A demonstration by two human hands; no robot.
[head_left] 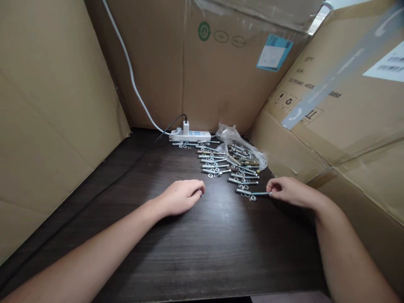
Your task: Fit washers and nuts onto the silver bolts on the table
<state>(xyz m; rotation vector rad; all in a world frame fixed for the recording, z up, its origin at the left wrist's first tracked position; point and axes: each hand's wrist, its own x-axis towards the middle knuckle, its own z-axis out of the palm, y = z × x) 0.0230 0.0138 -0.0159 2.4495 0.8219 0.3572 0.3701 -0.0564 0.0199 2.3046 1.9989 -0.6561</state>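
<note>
My right hand (285,190) pinches the end of a thin metal bolt (260,193) between thumb and fingertips. The bolt lies on the dark table, its other end meeting a thicker metal sleeve (243,191). Close by are a nut (253,198) and thin rings. My left hand (184,195) rests on the table to the left, fingers curled in toward the thumb; whatever they hold, if anything, is hidden. Between and beyond my hands, several bolts with sleeves, washers (210,176) and nuts lie in rows. Behind them, more bolts (241,153) are heaped on a clear plastic bag (232,134).
A white power strip (191,135) with a plugged-in adapter (186,127) sits at the back. A black cable (120,176) crosses the table's left side. Cardboard walls (151,63) enclose the dark table (202,256) at left, back and right.
</note>
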